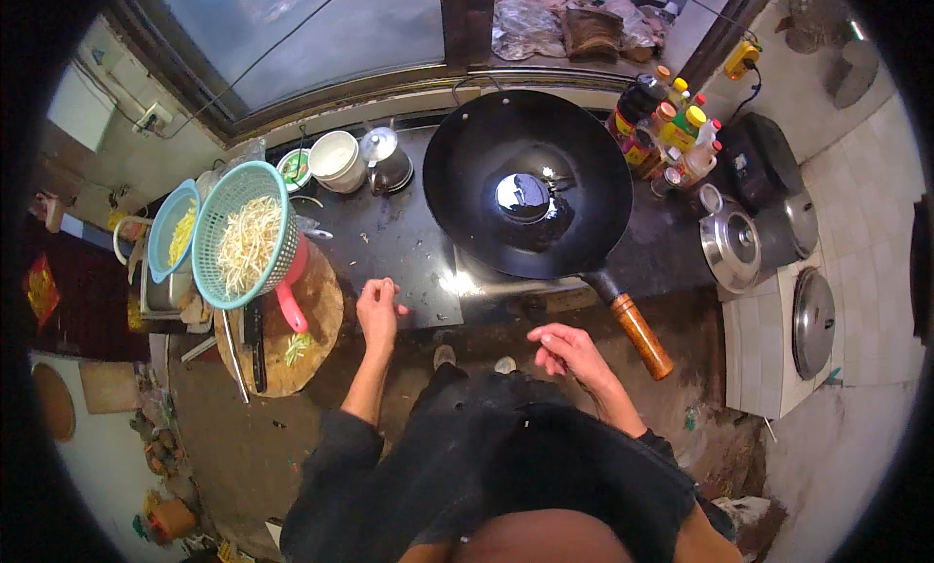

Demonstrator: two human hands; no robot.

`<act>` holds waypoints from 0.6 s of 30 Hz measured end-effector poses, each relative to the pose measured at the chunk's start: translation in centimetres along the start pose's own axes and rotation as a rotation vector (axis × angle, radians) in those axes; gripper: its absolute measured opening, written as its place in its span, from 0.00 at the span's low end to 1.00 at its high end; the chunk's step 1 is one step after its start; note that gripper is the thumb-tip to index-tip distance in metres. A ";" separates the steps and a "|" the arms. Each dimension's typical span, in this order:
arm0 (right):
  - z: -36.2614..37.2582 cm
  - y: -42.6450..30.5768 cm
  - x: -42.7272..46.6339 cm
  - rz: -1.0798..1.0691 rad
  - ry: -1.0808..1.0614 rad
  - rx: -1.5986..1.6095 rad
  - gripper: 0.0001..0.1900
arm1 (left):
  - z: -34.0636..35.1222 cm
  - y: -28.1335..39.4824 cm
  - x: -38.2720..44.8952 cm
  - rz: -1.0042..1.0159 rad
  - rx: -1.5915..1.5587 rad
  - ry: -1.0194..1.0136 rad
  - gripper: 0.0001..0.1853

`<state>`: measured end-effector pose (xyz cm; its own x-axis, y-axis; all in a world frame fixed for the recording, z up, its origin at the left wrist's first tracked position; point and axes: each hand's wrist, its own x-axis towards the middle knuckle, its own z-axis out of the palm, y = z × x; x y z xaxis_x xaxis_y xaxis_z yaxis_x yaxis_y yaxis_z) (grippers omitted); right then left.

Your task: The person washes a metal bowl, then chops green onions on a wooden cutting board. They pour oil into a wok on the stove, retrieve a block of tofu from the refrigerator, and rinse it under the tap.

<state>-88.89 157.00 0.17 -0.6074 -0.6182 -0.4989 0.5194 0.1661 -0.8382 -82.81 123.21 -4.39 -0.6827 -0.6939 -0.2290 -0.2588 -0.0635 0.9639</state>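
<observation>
My left hand [379, 313] is held with curled fingers at the counter's front edge, right of a round wooden chopping board [325, 293]; I cannot tell whether anything is between its fingertips. My right hand [567, 350] hangs in front of the counter with loosely bent fingers and nothing in it, left of the wooden handle [642, 337] of a black wok [467, 198]. Shiny liquid pools in the wok's bottom. Bean sprouts [250, 242] lie in a turquoise plastic colander [206, 271], tilted over the board. Chopped pale green pieces [297, 349] and a black-handled knife [258, 351] lie on the board.
A blue basin [157, 249] with yellowish strips stands at the left. White bowls [337, 161] and a metal pot [387, 161] stand at the back. Sauce bottles [682, 129] and a lidded steel pot [730, 245] are right of the wok.
</observation>
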 end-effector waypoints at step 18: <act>-8.4 -2.2 -4.6 -0.155 -0.074 0.379 0.28 | 21.4 9.3 -17.1 -0.644 -0.291 -1.195 0.25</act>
<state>-92.30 165.94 2.43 -0.6581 -0.6695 -0.3444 0.6183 -0.2196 -0.7546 -88.15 149.78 5.55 -0.7018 0.5327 -0.4730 -0.6982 -0.3827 0.6050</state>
